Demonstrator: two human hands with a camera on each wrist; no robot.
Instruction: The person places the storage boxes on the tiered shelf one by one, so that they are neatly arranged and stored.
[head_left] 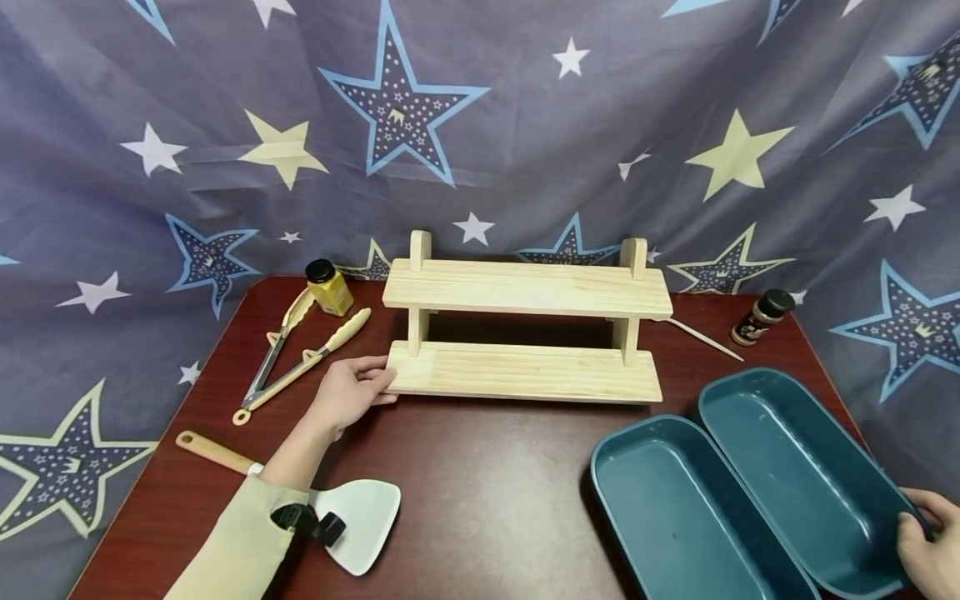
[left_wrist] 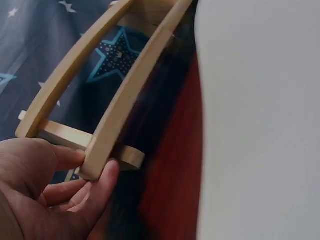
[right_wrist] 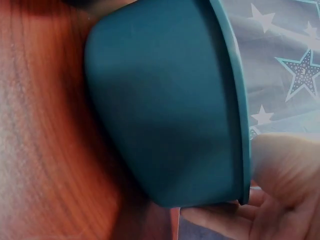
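A pale wooden two-tier rack (head_left: 525, 287) stands at the back middle of the dark red table (head_left: 487, 483). My left hand (head_left: 352, 392) holds the left end of its lower board. In the left wrist view the thumb and fingers (left_wrist: 65, 155) pinch that board end of the rack (left_wrist: 125, 100). Two empty teal oblong trays lie side by side at the front right. My right hand (head_left: 924, 537) grips the near right end of the right tray (head_left: 802, 475). The right wrist view shows its thumb (right_wrist: 285, 160) over the tray's rim (right_wrist: 235, 100) and its fingers underneath. The left tray (head_left: 660, 500) lies untouched.
Metal tongs (head_left: 296, 358) with cream tips and a yellow spice jar (head_left: 328, 287) lie left of the rack. A white spatula (head_left: 352, 517) with a wooden handle lies under my left forearm. A dark spice jar (head_left: 761, 317) and a thin stick (head_left: 705, 337) sit at the back right.
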